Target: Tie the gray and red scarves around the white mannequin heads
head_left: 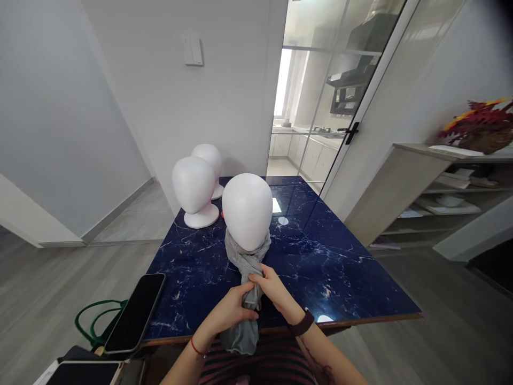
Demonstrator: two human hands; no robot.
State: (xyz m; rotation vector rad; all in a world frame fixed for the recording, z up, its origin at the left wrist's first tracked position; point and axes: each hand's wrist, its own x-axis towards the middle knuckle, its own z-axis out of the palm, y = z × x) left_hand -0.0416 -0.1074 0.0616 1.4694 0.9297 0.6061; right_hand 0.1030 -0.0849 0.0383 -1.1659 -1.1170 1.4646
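Note:
A white mannequin head (pixel 247 209) stands upright on the dark blue table, with a grey scarf (pixel 249 261) wrapped around its neck. The scarf's gathered end hangs down over the table's front edge toward my lap. My left hand (pixel 233 309) grips this hanging part from the left, thumb on top, and a red string is tied at that wrist. Just above it, my right hand (pixel 270 286) pinches the scarf from the right, below the wrapped neck; a dark band circles this wrist. The far side of the neck is hidden by the head.
Two more white mannequin heads (pixel 194 184) stand at the table's back left. A phone (pixel 135 313) lies at the front left corner beside a green strap (pixel 94 327). The marble-patterned table (pixel 320 262) reaches back toward a glass door (pixel 308 96). A shelf unit (pixel 425 182) stands right.

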